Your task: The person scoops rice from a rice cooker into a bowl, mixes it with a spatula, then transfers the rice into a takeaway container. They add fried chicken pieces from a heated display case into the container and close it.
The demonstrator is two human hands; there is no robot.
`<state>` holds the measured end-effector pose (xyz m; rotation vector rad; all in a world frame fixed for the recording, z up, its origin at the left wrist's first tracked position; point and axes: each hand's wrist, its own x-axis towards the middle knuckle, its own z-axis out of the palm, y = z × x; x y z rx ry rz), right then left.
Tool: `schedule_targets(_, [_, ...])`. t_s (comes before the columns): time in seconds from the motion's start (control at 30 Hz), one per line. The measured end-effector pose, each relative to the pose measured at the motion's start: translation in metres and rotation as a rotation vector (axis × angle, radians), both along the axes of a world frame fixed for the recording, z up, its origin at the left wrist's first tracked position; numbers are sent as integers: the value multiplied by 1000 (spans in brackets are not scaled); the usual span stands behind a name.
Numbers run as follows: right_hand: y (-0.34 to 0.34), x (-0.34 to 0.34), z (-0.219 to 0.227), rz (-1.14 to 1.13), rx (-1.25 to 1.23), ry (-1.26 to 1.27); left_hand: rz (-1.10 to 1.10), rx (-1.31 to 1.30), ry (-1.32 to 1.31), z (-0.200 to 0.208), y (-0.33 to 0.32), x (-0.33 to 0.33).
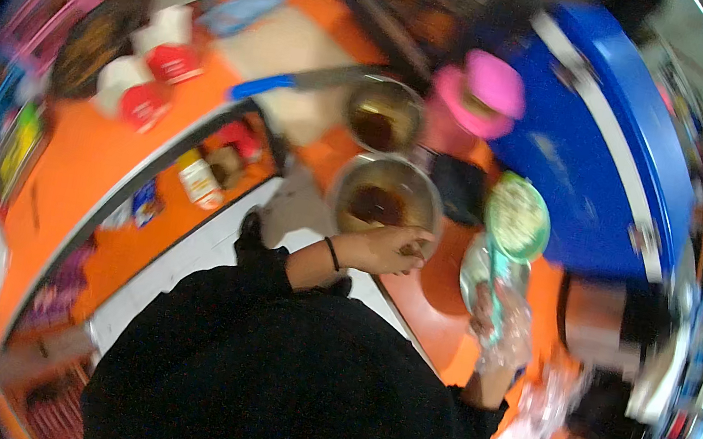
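My left hand (384, 250), bare with a black band at the wrist, is at the near rim of a metal bowl (436, 199) with dark brown contents. Its fingers are curled together; blur hides whether anything is in them. My right hand (503, 329), in a clear plastic glove, grips the handle of a green plastic scoop (541, 242). Pale, crumbly pieces fill the scoop's round head. Beneath the handle, partly covered, is a shiny metal bowl (470, 273). A second metal pan (418, 111) with brown contents stands beyond the first bowl.
A big blue cooler box (608, 152) stands at the right, beside a pink lidded tub (486, 97). A knife-like tool with a blue handle (262, 86) lies across the back. Red-and-white cups (142, 98) sit on the orange counter (59, 196). Clear plastic bags (538, 412) lie at the lower right.
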<state>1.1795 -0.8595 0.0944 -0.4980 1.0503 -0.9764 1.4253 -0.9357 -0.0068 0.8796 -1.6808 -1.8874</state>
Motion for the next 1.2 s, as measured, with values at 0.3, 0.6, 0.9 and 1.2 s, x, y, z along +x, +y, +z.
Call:
schedule_targets(0.3, [-177, 287, -7, 714, 153, -271, 1547, -853, -287, 26, -19, 352])
schedule_targets(0.6, [-285, 516, 16, 738, -442, 821, 1250, -500, -224, -33, -10, 518])
schedule_targets(0.9, [-273, 587, 35, 905, -910, 1620, 963, -168, 542, -60, -34, 532])
schedule_targets(1.2, [-299, 650, 51, 1392, -1156, 1971, 929, 75, 521, -55, -40, 559])
